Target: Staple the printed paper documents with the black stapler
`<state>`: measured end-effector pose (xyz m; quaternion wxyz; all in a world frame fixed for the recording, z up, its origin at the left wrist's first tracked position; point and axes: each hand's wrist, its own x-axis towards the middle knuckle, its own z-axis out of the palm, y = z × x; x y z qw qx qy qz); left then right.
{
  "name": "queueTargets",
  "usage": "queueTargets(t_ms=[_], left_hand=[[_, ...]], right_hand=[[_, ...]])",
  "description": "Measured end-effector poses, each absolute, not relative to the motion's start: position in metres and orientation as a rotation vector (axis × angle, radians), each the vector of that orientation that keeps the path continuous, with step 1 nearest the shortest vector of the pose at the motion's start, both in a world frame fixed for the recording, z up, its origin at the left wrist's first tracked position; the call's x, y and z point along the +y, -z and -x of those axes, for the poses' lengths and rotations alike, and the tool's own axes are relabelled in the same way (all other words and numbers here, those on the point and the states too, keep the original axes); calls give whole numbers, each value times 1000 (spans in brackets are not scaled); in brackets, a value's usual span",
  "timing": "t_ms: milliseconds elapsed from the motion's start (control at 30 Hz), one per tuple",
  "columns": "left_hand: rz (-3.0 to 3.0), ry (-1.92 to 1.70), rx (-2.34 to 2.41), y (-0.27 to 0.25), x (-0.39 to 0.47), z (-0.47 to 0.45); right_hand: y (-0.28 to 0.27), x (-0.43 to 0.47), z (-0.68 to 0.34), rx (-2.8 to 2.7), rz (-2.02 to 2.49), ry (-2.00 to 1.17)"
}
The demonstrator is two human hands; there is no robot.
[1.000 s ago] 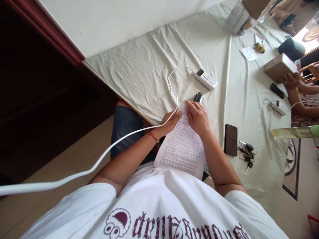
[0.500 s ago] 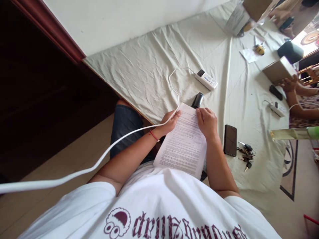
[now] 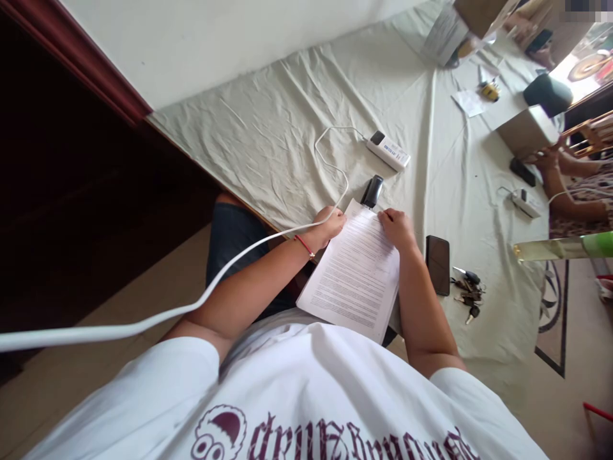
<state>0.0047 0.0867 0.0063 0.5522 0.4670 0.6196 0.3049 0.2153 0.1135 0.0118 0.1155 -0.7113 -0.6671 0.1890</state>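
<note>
You had one stack of printed sheets between your two hands, its top end pointing away from you over the near edge of the cloth-covered surface and its bottom end close to your white shirt. What bore the bottom end was hidden from view. The fingers of your left hand were curled closed on the upper left margin, partly tucked out of sight at the paper's edge. The fingers of your right hand were bent inward and closed on the upper right margin, so the top of the stack lay just between the two sets of fingers. You could not tell from this view how firmly either hand pinched the paper.

A black stapler-like object lay just past the top of the sheets; whether it touched them was unclear. Farther in from the near edge lay a white power bank, and its white cable passed across the view at your left hand. To the right of your right forearm you had a dark phone, with a bunch of keys beside it, toward the surface's right edge. By that edge, another person's hand was at a cardboard box
</note>
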Motion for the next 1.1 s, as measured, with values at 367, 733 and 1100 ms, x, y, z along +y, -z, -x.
queueTargets(t_ms=[367,733,1100], left_hand=[[-1353,-729,1530,1,85,-8],[-1523,-636,1602,-1,85,-8],[-1537,-622,1591,-5,83,-8]], right_hand=[[-21,123,-231,-2077,2140,-489],[-22,159,-225,-2002,1714,-58],[10,243,-155,-2292,1663,-178]])
